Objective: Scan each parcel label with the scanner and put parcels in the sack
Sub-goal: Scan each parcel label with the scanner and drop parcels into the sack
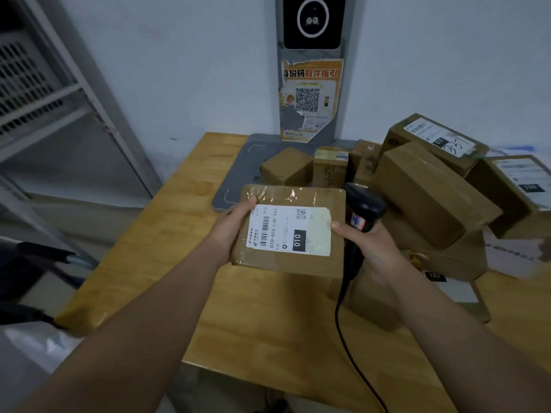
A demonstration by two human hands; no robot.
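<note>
The parcel [298, 266] looks lifted just above the desk [268, 317]. You hold it flat with its white label [293, 231] facing up at you, so the bars are easy to see. Your left hand [235, 225] has its grip curled round the parcel's left edge, thumb on top, to carry it. Your right hand [369, 245] has its grip closed round the handle of the black scanner [365, 204], and its thumb also touches the parcel's right side to keep it steady. The scanner's head sits beside the parcel and does not seem to point at the label, so I think the scan is not yet done. A pile of other parcels [429, 189] waits on the right. I cannot tell where the sack is.
</note>
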